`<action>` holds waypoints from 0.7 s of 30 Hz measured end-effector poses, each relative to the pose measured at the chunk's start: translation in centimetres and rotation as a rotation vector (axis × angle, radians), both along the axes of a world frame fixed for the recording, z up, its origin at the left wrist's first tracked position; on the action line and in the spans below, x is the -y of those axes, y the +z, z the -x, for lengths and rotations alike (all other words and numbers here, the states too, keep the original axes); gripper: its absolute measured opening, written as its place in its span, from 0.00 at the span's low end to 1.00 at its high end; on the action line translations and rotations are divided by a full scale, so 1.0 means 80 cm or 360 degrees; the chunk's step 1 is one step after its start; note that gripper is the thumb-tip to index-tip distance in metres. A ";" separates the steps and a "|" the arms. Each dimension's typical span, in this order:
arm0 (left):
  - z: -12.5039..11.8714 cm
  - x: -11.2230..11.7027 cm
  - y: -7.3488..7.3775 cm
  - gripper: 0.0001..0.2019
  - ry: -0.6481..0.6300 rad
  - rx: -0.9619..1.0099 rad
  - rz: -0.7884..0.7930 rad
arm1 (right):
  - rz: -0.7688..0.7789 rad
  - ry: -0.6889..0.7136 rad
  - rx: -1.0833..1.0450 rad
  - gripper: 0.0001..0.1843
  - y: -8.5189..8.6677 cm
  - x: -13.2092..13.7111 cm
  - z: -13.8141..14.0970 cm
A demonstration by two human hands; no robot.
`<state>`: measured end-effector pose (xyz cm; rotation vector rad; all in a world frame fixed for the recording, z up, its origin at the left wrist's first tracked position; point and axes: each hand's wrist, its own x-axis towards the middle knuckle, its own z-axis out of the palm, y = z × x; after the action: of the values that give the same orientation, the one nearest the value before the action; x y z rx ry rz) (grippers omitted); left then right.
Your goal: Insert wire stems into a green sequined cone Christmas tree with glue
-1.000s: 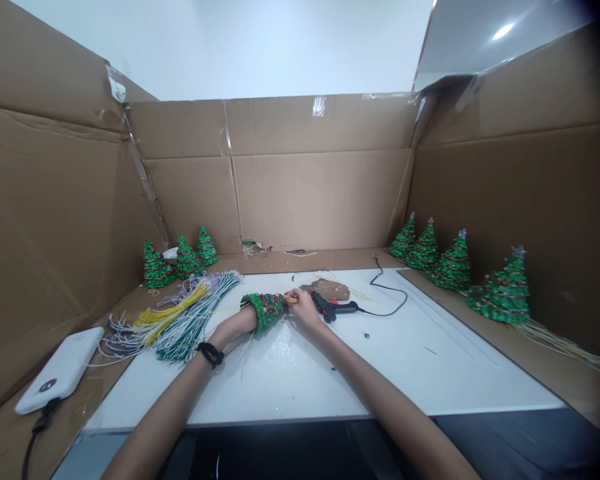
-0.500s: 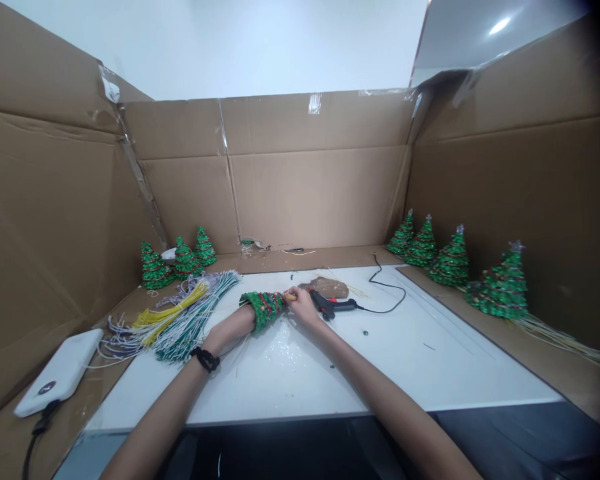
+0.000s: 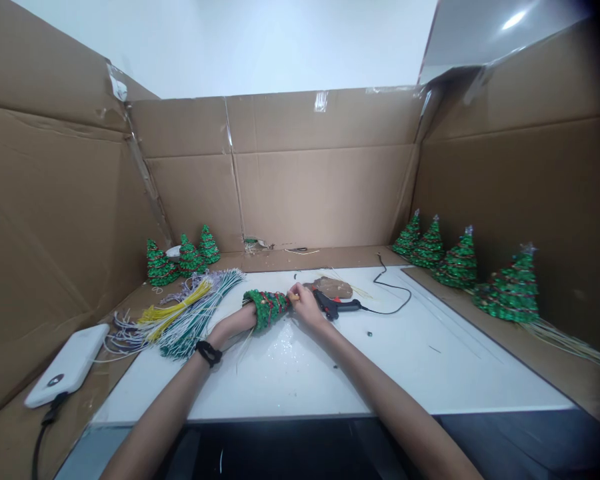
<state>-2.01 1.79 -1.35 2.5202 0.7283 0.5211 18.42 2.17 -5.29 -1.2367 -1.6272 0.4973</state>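
A small beaded green Christmas tree with red garland lies tipped sideways, its wide open base facing left. My left hand reaches inside that base and holds the tree from within; its fingers are hidden. At the narrow tip on the right, my right hand has its fingers pinched together. A small yellowish bit shows at those fingers, too small to name. Just right of that hand lies a black hot glue gun with orange parts, partly against a brown flat piece.
Bundled white, green and yellow wire stems lie left on the white board. Finished trees stand at left and right. A white power bank with a cable sits far left. Cardboard walls surround the board.
The whole view has shifted slightly, so things sit a little further right. My right hand's fingers have closed in more around the tree's tip. The tree stays on my left hand.
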 end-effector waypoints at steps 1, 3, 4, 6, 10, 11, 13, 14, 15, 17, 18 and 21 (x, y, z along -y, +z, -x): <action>0.000 0.000 0.000 0.22 -0.0009 -0.0006 0.0007 | -0.0012 -0.0008 0.0011 0.06 0.000 0.000 -0.001; 0.000 0.002 0.000 0.22 -0.0027 -0.0011 0.0018 | -0.0024 -0.0011 0.0029 0.07 0.000 0.001 -0.002; -0.001 0.003 0.001 0.22 -0.0038 -0.0006 0.0024 | -0.0027 -0.0014 0.0036 0.08 0.000 0.001 -0.003; -0.004 0.006 0.002 0.22 -0.0058 0.0016 0.0043 | -0.0034 -0.0031 0.0045 0.10 0.000 0.002 -0.002; -0.007 0.010 0.002 0.23 -0.0067 0.0064 0.0075 | -0.0052 -0.0049 0.0036 0.09 0.001 0.005 0.000; -0.007 0.010 0.001 0.23 -0.0060 0.0068 0.0075 | -0.0056 -0.0037 0.0026 0.08 0.002 0.006 0.001; -0.007 0.010 0.000 0.24 -0.0048 0.0080 0.0078 | -0.0062 0.0009 -0.0006 0.08 0.004 0.008 0.002; -0.007 0.010 0.000 0.25 -0.0041 0.0088 0.0079 | -0.0065 0.0038 -0.0027 0.08 0.005 0.009 0.002; -0.007 0.010 -0.001 0.25 -0.0032 0.0101 0.0080 | -0.0067 0.0067 -0.0052 0.08 0.007 0.010 0.003; -0.007 0.010 -0.003 0.25 -0.0001 0.0136 0.0087 | -0.0066 0.0116 -0.0113 0.08 0.009 0.011 0.003; -0.007 0.010 -0.003 0.24 0.0016 0.0153 0.0094 | -0.0062 0.0132 -0.0145 0.09 0.010 0.012 0.004; -0.009 0.010 -0.003 0.22 0.0048 0.0167 0.0114 | -0.0034 0.0153 -0.0233 0.10 0.010 0.012 0.004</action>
<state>-1.32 0.99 -1.61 2.3999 0.7333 0.6213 18.11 1.23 -4.48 -1.0847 -1.5687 0.6146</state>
